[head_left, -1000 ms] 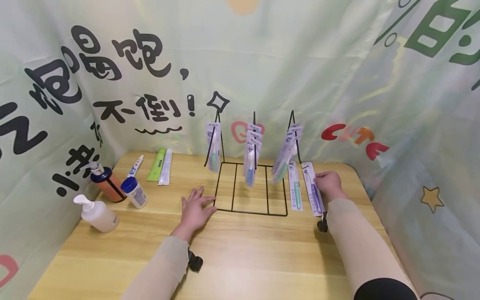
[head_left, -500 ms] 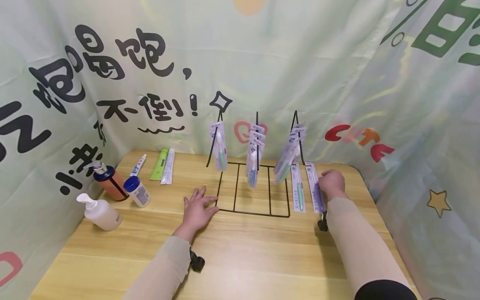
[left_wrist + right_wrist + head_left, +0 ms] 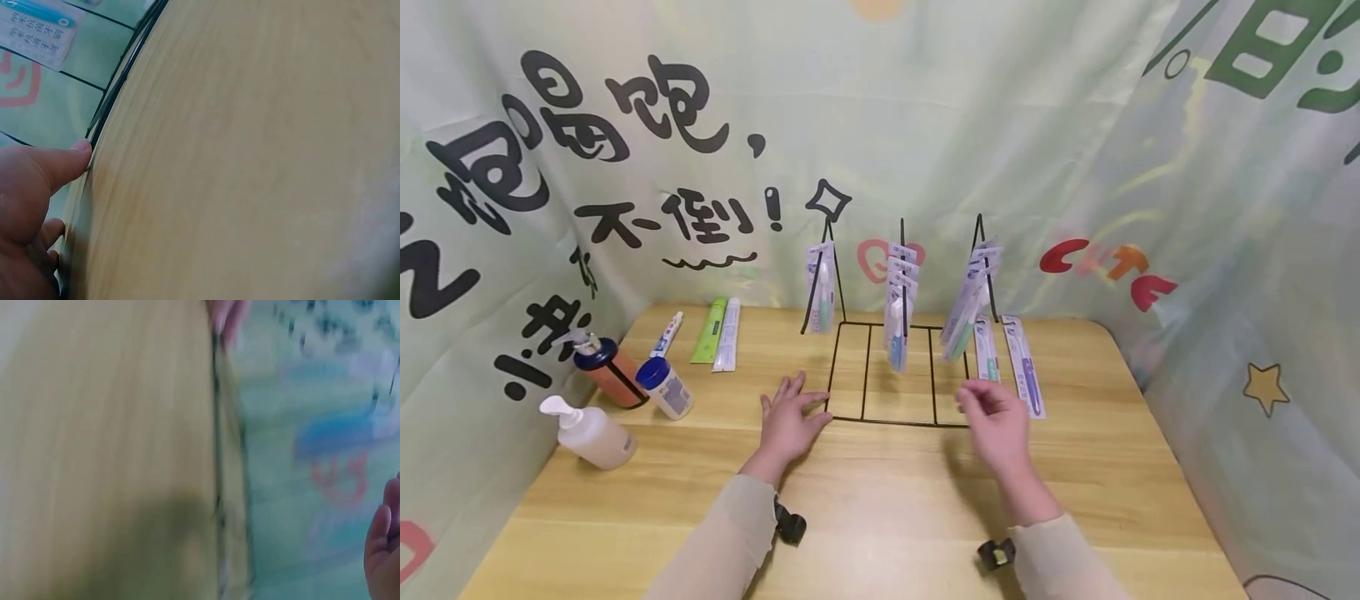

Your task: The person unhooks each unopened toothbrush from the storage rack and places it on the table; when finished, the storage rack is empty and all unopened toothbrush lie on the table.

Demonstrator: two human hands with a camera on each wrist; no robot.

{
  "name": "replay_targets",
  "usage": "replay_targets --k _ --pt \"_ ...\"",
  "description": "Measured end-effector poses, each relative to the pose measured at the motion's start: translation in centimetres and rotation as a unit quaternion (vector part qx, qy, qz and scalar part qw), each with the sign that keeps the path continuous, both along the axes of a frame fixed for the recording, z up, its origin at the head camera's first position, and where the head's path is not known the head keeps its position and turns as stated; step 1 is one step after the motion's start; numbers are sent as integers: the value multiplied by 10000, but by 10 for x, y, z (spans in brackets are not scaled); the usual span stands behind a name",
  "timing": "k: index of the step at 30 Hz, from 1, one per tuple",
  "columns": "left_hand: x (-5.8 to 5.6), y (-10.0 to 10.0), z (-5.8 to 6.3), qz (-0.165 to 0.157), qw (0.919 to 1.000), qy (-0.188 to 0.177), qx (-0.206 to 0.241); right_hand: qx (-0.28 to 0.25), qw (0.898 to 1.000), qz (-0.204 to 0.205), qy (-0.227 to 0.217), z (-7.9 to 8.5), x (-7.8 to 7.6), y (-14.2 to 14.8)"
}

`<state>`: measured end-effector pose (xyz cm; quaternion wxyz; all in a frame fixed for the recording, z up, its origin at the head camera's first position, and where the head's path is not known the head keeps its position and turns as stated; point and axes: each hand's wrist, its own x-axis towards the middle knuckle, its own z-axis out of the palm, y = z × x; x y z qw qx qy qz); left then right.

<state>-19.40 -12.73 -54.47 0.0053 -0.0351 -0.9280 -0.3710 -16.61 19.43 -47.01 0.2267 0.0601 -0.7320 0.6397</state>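
A black wire rack (image 3: 887,422) stands on the wooden table, with packaged toothbrushes hanging in three groups: a left group (image 3: 823,287), a middle group (image 3: 898,333) and a right group (image 3: 967,312). My left hand (image 3: 787,425) has its fingers spread, thumb and index tips touching the rack's front left corner. In the left wrist view, the thumb (image 3: 65,164) is against the wire. My right hand (image 3: 1002,429), fingers loosely bent and holding nothing, is over the rack's front right corner. It partly covers a green packaged toothbrush (image 3: 985,342); a purple packaged toothbrush (image 3: 1025,367) lies beside that.
On the left are a white pump bottle (image 3: 597,437), an orange pump bottle (image 3: 612,375) and a blue-capped jar (image 3: 666,390). Behind them lie a small toothpaste tube (image 3: 667,335), a green tube (image 3: 709,332) and a white tube (image 3: 727,335). A printed curtain (image 3: 1037,150) surrounds the table.
My right hand has left the purple packaged toothbrush and moved left and nearer, to the rack's front right corner. That toothbrush still lies on the table. My left hand stays at the rack.
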Motion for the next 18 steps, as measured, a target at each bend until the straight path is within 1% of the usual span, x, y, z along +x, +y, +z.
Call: replay_targets --k 1,2,4,5,6,8,10,12,14,16,18 --pt "0 -1 0 13 10000 19 0 -53 9988 384 315 3 2 -14" --pt "0 -2 0 21 10000 17 5 -56 9954 748 592 7 3 -27" --pt "-1 -2 -1 19 10000 52 30 42 9858 1342 1011 17 1 -52" --pt "-1 -2 -1 13 10000 65 30 133 9816 1534 1126 21 -2 -63" --pt "-2 -2 -1 0 10000 64 33 217 9791 1679 1126 25 -5 -74" --pt "-2 -1 -1 -5 10000 40 37 426 9780 1806 957 32 -12 -91" --pt "-2 1 -2 -7 10000 19 -15 618 9778 1885 677 37 -20 -106" --pt "-2 2 -1 5 10000 37 -84 808 9755 2000 425 40 -27 -118" --pt "-2 2 0 29 9999 53 -128 955 9735 2059 277 44 -34 -128" --pt "-2 2 1 54 9999 71 -147 975 9745 2016 150 47 -41 -138" --pt "-1 1 2 71 9998 95 -139 905 9782 1866 31 49 -48 -145"
